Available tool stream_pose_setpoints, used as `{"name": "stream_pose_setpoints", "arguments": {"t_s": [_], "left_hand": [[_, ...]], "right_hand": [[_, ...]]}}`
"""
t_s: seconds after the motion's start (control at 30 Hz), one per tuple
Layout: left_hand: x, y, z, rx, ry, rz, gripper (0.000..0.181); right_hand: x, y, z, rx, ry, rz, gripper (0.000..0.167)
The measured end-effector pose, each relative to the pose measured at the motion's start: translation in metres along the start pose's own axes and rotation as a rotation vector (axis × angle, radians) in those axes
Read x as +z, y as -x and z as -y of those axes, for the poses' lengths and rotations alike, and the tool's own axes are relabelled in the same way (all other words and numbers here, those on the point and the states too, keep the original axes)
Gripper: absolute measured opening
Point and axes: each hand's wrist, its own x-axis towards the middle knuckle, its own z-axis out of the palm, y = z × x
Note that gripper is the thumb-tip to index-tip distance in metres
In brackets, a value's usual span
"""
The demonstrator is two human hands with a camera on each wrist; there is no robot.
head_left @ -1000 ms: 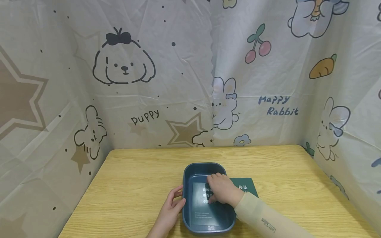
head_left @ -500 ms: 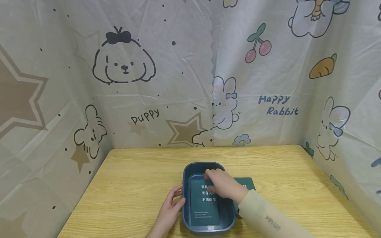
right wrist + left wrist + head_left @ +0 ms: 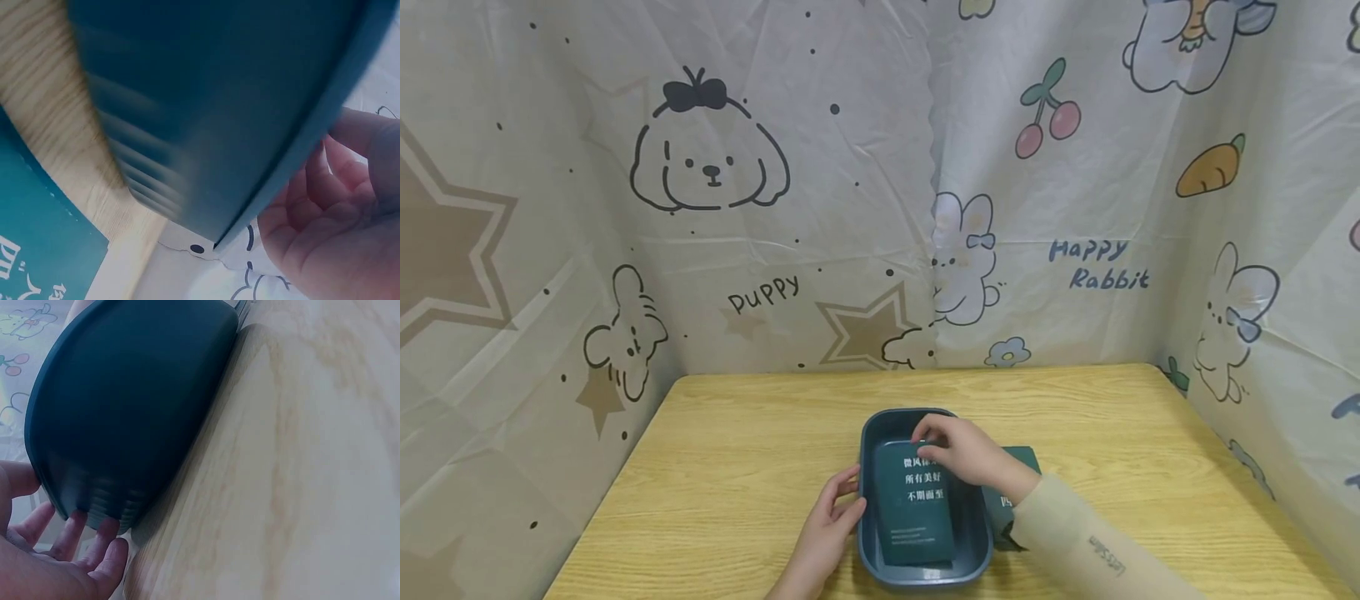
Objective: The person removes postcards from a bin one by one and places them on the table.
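A dark blue rectangular tray (image 3: 864, 537) rests on the table, its long side pointing away from me. Thumb and fingertips of my left hand (image 3: 823, 527) touch its left outer side; in the left wrist view the bent fingers (image 3: 70, 534) meet the tray wall. Over the far half of the tray, my right hand (image 3: 970, 454) pinches the top edge of a dark green book (image 3: 917, 521) with white lettering. That book lies slanted inside the tray. The pinch itself is hidden behind the tray wall in the right wrist view.
A second green book (image 3: 1021, 458) lies on the table just right of the tray, partly covered by the right forearm. The wooden table (image 3: 752, 450) is bounded behind and at both sides by a printed cloth (image 3: 850, 250).
The right hand has drawn back and the book's top end has come up with it, tilting the cover. More of the cover shows. Left hand and tray have stayed put.
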Motion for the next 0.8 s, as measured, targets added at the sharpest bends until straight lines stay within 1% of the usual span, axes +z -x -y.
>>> {"name": "stream_pose_setpoints", "arguments": {"t_s": [0.1,0.17,0.27,0.33,0.43,0.63,0.8], "left_hand": [[0.000,0.000,0.001,0.011,0.003,0.003,0.051],[0.000,0.000,0.002,0.020,0.008,0.008,0.051],[0.000,-0.001,0.003,0.034,0.015,0.016,0.052],[0.000,-0.001,0.004,0.039,0.021,0.019,0.052],[0.000,-0.001,0.005,0.037,0.023,0.019,0.051],[0.000,-0.002,0.004,0.028,0.008,0.003,0.051],[0.001,-0.002,0.004,0.025,0.009,0.002,0.051]], "right_hand": [[-0.005,0.001,0.000,0.030,-0.055,-0.034,0.010],[-0.012,0.003,0.000,0.047,-0.082,-0.070,0.011],[-0.028,0.007,-0.001,0.066,-0.125,-0.118,0.014],[-0.041,0.011,-0.003,0.075,-0.135,-0.147,0.017],[-0.060,0.018,-0.008,0.096,-0.146,-0.169,0.020],[-0.089,0.030,-0.025,0.144,-0.124,-0.185,0.025],[-0.106,0.042,-0.044,0.158,-0.111,-0.148,0.025]]}}
